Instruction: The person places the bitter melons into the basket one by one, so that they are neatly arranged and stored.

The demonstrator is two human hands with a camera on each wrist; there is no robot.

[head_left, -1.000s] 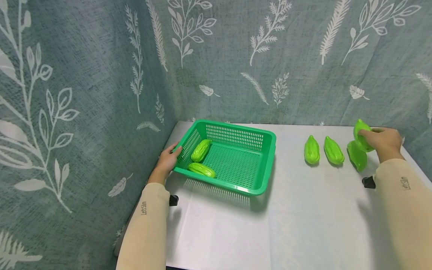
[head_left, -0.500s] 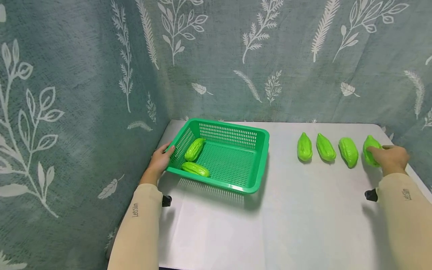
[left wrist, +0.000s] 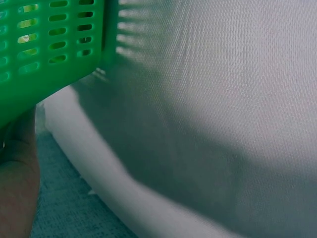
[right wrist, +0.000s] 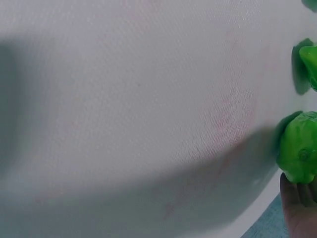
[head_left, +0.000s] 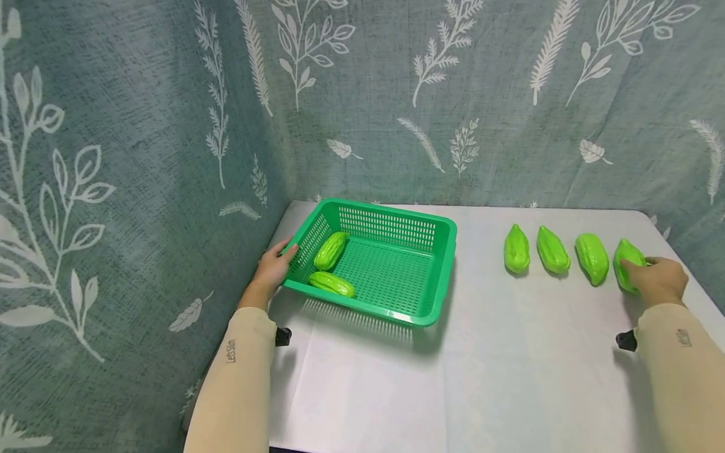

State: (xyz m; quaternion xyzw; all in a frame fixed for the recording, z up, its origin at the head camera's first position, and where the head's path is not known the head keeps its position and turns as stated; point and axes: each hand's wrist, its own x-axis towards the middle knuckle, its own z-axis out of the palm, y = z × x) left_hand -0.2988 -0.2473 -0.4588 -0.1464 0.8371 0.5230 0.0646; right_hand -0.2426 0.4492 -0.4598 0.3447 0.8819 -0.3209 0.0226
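My left hand [head_left: 272, 267] grips the left rim of a green plastic basket [head_left: 391, 267], thumb over the edge. The left wrist view shows the slotted basket wall [left wrist: 49, 64] above part of that hand [left wrist: 17, 183]. Two green bitter melons, one upright [head_left: 331, 251] and one lying crosswise [head_left: 331, 284], are at the basket's left side. At the right end of a row, my right hand [head_left: 659, 280] holds another bitter melon [head_left: 627, 255], low at the tabletop. Its blunt end [right wrist: 299, 148] faces the right wrist view, with fingers [right wrist: 297, 198] against it.
Three more bitter melons, the left [head_left: 517, 249], middle [head_left: 553, 250] and right one [head_left: 592, 258], lie side by side left of my right hand. The white table [head_left: 510, 365] meets patterned curtains [head_left: 385, 151] at the back and left.
My right hand has lowered the bitter melon it held above the row, to the right of the third one, then drawn it slightly nearer. The left hand keeps its grip on the basket.
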